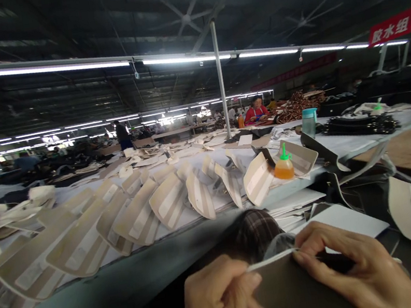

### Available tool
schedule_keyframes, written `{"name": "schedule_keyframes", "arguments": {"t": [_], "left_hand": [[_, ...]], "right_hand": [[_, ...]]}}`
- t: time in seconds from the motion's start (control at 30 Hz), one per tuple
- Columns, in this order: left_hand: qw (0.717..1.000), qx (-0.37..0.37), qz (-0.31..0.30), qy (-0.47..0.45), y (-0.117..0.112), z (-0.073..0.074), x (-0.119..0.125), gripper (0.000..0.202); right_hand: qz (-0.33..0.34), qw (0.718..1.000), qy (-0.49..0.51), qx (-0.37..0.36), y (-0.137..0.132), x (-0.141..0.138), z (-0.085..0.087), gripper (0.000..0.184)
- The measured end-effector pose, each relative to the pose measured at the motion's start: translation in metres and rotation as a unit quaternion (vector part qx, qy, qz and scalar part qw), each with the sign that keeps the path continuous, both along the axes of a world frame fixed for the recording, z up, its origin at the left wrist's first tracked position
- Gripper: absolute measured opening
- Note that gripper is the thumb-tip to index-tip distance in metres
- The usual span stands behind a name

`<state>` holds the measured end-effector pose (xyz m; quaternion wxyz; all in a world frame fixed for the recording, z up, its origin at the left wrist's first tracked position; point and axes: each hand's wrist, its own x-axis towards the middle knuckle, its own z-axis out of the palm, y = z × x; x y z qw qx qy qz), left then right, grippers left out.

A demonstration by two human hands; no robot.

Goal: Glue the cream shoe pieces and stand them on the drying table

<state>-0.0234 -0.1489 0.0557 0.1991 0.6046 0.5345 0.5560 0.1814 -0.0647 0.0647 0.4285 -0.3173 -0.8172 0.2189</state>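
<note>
My left hand (222, 301) and right hand (354, 268) pinch a grey panel (291, 287); an orange glue bottle (284, 166) stands at twelve o'clock on the worktop (95, 298).

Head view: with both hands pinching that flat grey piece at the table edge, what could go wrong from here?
The left hand and right hand grip only the top edge of the flat grey piece, so it might bend or slip. The orange squeeze bottle with green cap stands among overlapping beige pieces and could tip.

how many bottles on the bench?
2. An orange squeeze bottle with a green cap stands among the beige pieces right of centre. A teal bottle stands further back to the right. Others may be hidden behind the piles.
</note>
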Motion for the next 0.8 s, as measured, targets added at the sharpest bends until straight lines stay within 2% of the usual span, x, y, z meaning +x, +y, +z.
{"name": "schedule_keyframes", "arguments": {"t": [0.1,0.23,0.4,0.57,0.63,0.73,0.8], "left_hand": [[0.98,-0.14,-0.062,-0.123,0.008,0.005,-0.004,0.027],[0.941,-0.215,-0.154,-0.213,0.018,0.007,-0.014,0.025],[0.907,-0.263,-0.268,-0.192,0.026,0.021,-0.022,0.024],[0.892,-0.273,-0.319,-0.166,0.032,0.041,-0.022,0.024],[0.9,-0.266,-0.318,-0.136,0.033,0.045,-0.021,0.029],[0.949,-0.203,-0.24,-0.03,0.033,0.049,-0.02,0.037],[0.963,-0.172,-0.203,0.052,0.033,0.049,-0.019,0.036]], "right_hand": [[0.048,0.994,-0.01,-0.102,0.011,0.001,0.0,0.03],[0.086,0.981,-0.002,-0.173,0.021,0.004,-0.004,0.032],[0.157,0.96,0.019,-0.23,0.036,0.007,-0.011,0.039],[0.201,0.954,0.009,-0.224,0.05,0.004,-0.014,0.051],[0.203,0.956,0.006,-0.211,0.051,0.003,-0.014,0.052],[0.186,0.965,-0.001,-0.185,0.045,0.001,-0.012,0.045],[0.17,0.972,-0.006,-0.161,0.038,0.0,-0.011,0.039]]}}
